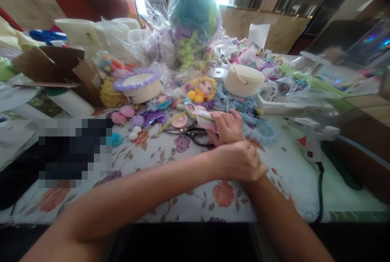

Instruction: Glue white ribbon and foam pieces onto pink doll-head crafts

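1. Several things are lying left of the hands; clock places are counted from those hands. An open cardboard box (56,63) is sitting at ten o'clock.
2. A cream basket (146,92) is standing nearer, also around ten o'clock. Purple ruffled trim is edging its rim, so that piece is looking largely dressed.
3. Dark-handled scissors (190,132) are lying at nine o'clock on the floral tablecloth (158,148), blades pointing left. Nobody appears to be cutting with them; whether the right hand is touching their handles, I cannot tell.
4. A yellow-haired doll's head (205,87) is facing out at eleven o'clock.
5. The pale roll (206,120), possibly ribbon, is resting at the right hand's nine o'clock, above the scissors, a thin loop curling from its far end.
6. The right hand (227,128) is pinching that roll between thumb and fingers. Handling seems to be under way; how much is left, I cannot tell.
7. The left hand (242,160) is wrapping its curled fingers around the wrist of the right arm (276,213).
8. A second basket (244,81) is perching between twelve and one, showing no ruffle, so trimming there is looking undone.
9. A glue gun (310,142) is waiting, unheld, at three o'clock.
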Available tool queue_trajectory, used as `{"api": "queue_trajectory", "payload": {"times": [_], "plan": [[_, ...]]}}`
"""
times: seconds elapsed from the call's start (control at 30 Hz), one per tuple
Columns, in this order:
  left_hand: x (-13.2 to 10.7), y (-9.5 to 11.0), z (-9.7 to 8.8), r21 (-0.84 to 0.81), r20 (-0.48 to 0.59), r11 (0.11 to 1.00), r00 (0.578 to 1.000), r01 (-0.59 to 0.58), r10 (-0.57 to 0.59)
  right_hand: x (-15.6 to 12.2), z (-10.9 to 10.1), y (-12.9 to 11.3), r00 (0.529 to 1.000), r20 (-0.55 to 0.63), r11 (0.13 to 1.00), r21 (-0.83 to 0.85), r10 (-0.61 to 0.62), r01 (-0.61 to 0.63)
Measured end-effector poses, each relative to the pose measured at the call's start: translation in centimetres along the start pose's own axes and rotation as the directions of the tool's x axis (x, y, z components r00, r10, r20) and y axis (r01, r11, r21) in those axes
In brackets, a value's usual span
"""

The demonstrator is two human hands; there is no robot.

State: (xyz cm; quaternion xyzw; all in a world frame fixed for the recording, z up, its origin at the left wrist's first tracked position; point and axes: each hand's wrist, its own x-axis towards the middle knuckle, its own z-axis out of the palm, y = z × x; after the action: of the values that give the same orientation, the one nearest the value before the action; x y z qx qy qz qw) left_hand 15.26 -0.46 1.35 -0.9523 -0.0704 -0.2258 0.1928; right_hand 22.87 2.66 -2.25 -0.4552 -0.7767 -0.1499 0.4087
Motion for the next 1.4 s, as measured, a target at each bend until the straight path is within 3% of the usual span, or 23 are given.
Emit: {"api": "queue_trajectory", "payload": {"times": [0.1,0.2,0.33,0.4,0.47,0.57,0.63,0.73,0.87,0.93,1.0,1.13,1.27,1.4], "plan": [[0.1,1.2,0.5,0.003,-0.078,0.997,0.994,-0.077,0.077,0.5,-1.0,-0.3,0.996,0.003,0.990,-0.106,-0.094,0.094],[0.3,3.2,0.7,-0.044,-0.109,0.997,0.992,-0.065,0.060,0.5,-1.9,-1.2,0.997,-0.012,0.994,-0.078,-0.072,0.071],[0.2,6.3,0.3,-0.137,-0.190,0.987,0.980,-0.080,0.053,0.4,-2.2,-2.1,0.999,-0.034,0.997,0.070,0.034,-0.032],[-0.5,6.5,-0.4,-0.156,-0.209,0.981,0.975,-0.113,0.079,0.6,-2.0,-2.0,0.975,-0.119,0.969,0.183,0.189,-0.165],[-2.0,5.3,-1.3,-0.170,-0.201,0.977,0.975,-0.129,0.093,1.0,-2.0,-1.5,0.891,-0.166,0.861,0.381,0.422,-0.336],[-5.6,1.9,-2.7,-0.176,-0.140,0.984,0.990,-0.031,0.006,1.8,-2.3,-0.5,0.706,-0.094,0.563,0.681,0.701,-0.468],[-8.4,-0.4,-3.2,-0.159,-0.111,0.975,0.978,0.156,-0.174,2.2,-2.7,-0.1,0.622,-0.034,0.398,0.796,0.782,-0.456],[-11.9,-2.5,-3.1,-0.120,0.007,0.915,0.922,0.386,-0.388,2.6,-3.4,0.2,0.563,0.050,0.247,0.864,0.825,-0.438],[-13.3,-3.0,-1.6,-0.113,0.160,0.878,0.881,0.465,-0.446,2.4,-3.8,0.0,0.575,0.146,0.161,0.879,0.805,-0.448],[-12.9,-2.8,-0.9,-0.128,0.163,0.851,0.858,0.509,-0.488,2.3,-3.8,-0.1,0.594,0.177,0.146,0.878,0.784,-0.456],[-12.3,-2.6,-0.5,-0.162,0.151,0.828,0.843,0.536,-0.516,2.3,-3.8,-0.1,0.578,0.174,0.147,0.874,0.797,-0.464],[-11.3,-1.8,-0.6,-0.226,0.144,0.827,0.857,0.515,-0.494,2.6,-4.2,-0.2,0.517,0.132,0.133,0.886,0.846,-0.445],[-10.1,-1.1,-0.4,-0.248,0.117,0.840,0.876,0.482,-0.468,2.8,-4.4,-0.5,0.510,0.144,0.111,0.893,0.848,-0.436],[-7.7,-1.8,1.1,-0.279,0.135,0.834,0.879,0.477,-0.457,2.7,-4.1,-0.4,0.521,0.135,0.124,0.892,0.843,-0.434]]}}
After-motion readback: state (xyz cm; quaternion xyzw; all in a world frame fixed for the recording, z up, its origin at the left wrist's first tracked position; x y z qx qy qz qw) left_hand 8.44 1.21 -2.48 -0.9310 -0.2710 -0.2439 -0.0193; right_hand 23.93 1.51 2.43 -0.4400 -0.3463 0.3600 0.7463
